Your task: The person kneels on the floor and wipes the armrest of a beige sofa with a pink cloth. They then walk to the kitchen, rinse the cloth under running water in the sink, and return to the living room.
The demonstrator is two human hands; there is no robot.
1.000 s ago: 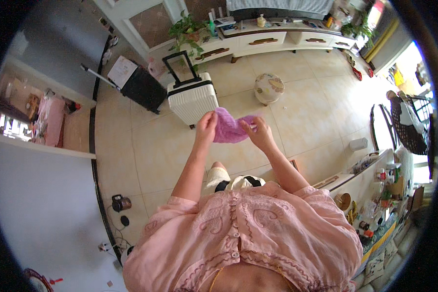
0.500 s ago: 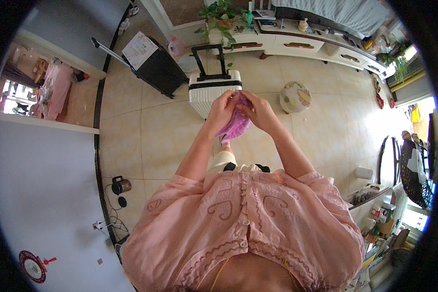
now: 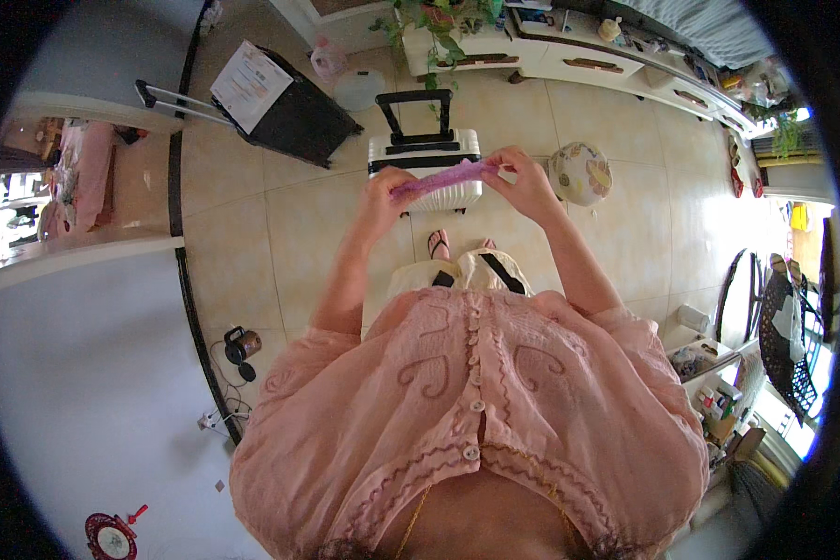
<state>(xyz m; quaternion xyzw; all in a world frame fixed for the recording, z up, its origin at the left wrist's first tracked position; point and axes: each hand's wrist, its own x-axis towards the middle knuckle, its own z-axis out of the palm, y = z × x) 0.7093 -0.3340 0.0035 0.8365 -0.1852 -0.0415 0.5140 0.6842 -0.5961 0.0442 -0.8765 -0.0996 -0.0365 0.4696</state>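
A thin, crinkled purple cloth (image 3: 444, 177) is stretched in a narrow band between my two hands. My left hand (image 3: 383, 199) is closed on its left end, and my right hand (image 3: 526, 185) pinches its right end, slightly higher. What kind of item the cloth is, I cannot tell. Just beyond and beneath it stands a small white ribbed suitcase (image 3: 453, 198) with a black band and its black handle (image 3: 415, 116) pulled up. The cloth hides part of the suitcase's ribbed side.
A black suitcase (image 3: 294, 140) with papers on top stands at far left. A round patterned stool (image 3: 581, 174) is right of the white one. Beyond runs a low white cabinet (image 3: 569, 63) with a trailing plant (image 3: 443, 42). A kettle (image 3: 242, 345) and cords lie by the left wall.
My hands have moved apart, drawing the bunched, hanging purple cloth into a taut band. The view has shifted, and both my feet now show below the white suitcase.
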